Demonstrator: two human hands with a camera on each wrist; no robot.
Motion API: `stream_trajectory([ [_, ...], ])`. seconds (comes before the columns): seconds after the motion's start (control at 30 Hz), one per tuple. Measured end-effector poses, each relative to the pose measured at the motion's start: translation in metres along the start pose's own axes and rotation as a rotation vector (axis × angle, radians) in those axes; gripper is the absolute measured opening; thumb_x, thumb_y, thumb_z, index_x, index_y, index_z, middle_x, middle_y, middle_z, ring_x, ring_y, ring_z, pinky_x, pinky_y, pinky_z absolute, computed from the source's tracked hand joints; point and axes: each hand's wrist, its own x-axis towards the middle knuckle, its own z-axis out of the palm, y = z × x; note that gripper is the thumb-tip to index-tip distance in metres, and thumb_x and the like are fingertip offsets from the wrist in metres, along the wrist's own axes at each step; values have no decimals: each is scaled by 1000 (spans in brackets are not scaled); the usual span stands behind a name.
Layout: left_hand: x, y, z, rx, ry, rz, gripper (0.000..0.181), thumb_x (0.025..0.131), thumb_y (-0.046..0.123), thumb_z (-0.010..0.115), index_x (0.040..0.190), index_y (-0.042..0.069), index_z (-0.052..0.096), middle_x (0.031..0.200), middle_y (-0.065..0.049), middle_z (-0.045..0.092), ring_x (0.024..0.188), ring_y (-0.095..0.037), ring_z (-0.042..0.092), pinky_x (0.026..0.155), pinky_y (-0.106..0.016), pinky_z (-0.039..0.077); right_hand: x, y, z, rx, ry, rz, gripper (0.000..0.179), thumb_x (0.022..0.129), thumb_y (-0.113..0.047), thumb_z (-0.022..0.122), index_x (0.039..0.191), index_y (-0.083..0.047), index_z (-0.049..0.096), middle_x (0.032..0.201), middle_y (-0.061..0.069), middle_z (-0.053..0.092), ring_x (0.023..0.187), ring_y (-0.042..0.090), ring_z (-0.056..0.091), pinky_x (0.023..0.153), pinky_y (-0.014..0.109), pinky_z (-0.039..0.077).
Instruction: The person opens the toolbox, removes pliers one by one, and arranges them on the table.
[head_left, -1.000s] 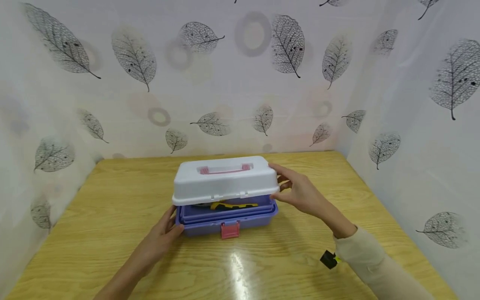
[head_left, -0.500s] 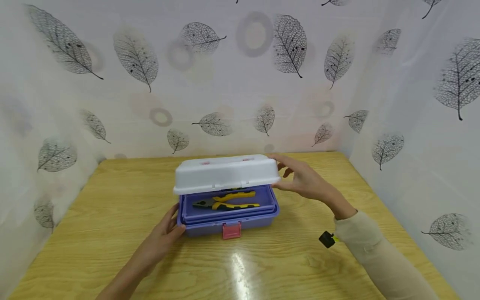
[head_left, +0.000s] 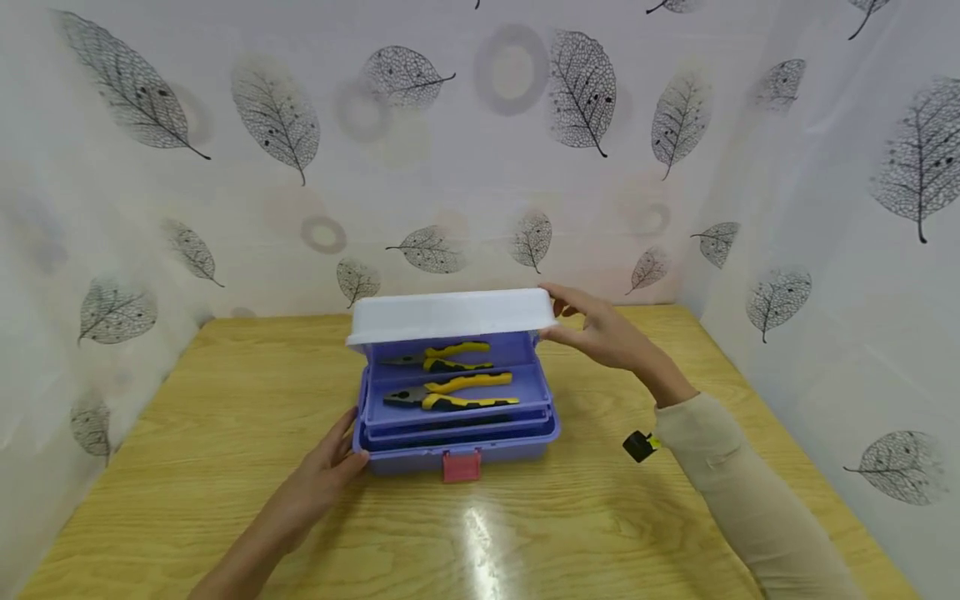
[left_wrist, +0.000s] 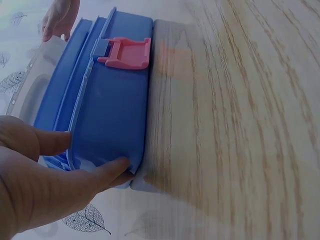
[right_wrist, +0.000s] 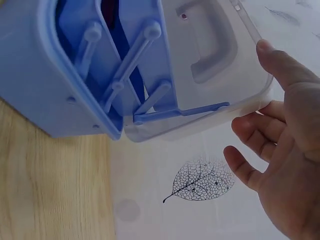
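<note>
A purple-blue toolbox [head_left: 401, 463] with a pink latch [head_left: 461, 467] stands on the table, its white lid [head_left: 453, 317] tilted up and back. My right hand [head_left: 603, 332] pinches the lid at its right end, thumb on the rim and fingers behind, as the right wrist view confirms. My left hand [head_left: 318, 483] grips the base at its front left corner. Between lid and base, stepped trays are raised on hinged arms [right_wrist: 132, 62]. Yellow-and-black pliers [head_left: 468, 402] lie in one tray, and a second pair of pliers [head_left: 457, 364] in the tray behind. A lower tray holds something dark, mostly hidden.
A small black object [head_left: 639, 446] with a yellow part lies on the wooden table [head_left: 247, 400], right of the toolbox near my right sleeve [head_left: 738, 475]. A pale curtain [head_left: 465, 183] with leaf prints hangs behind and at both sides.
My right hand has lifted the lid up and back. The trays have risen and spread, bringing both pairs of pliers into sight. My left hand has stayed at the corner.
</note>
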Motion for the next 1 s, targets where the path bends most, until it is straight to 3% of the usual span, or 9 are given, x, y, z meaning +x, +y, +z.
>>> stream_trajectory([
  [0.23, 2, -2, -5, -14, -19, -17, 73, 108, 2, 44, 166, 8, 1, 166, -32, 15, 153, -41, 18, 117, -50, 33, 19, 9, -3, 93, 12, 81, 59, 104, -14, 63, 158, -4, 41, 129, 15, 65, 110, 28, 61, 96, 50, 53],
  [0.5, 5, -1, -5, -23, -12, -17, 76, 105, 3, 46, 167, 8, 2, 165, -33, 17, 151, -42, 24, 119, -52, 31, 33, 19, 0, 293, 16, 182, 59, 110, -32, 51, 161, -7, 34, 161, 11, 41, 144, 30, 44, 117, 51, 40],
  [0.73, 6, -1, -5, -15, -7, -28, 76, 107, 7, 48, 166, 8, 0, 165, -33, 15, 151, -43, 22, 118, -53, 31, 45, 23, 5, 327, 73, 273, 59, 110, -43, 47, 162, -16, 37, 159, 11, 45, 135, 33, 53, 108, 52, 48],
  [0.87, 6, -1, -5, -15, -25, -24, 75, 109, 9, 47, 166, 9, -2, 166, -31, 13, 153, -41, 18, 120, -53, 28, 52, 26, 9, 388, 107, 316, 58, 110, -42, 46, 160, -13, 39, 160, 12, 44, 138, 32, 49, 108, 51, 48],
  [1.0, 6, -3, -6, -16, -44, -11, 76, 109, 8, 47, 166, 9, -5, 167, -30, 11, 153, -41, 14, 121, -54, 24, 57, 29, 13, 442, 126, 346, 58, 111, -41, 43, 159, -9, 40, 155, 15, 48, 131, 31, 53, 107, 49, 50],
])
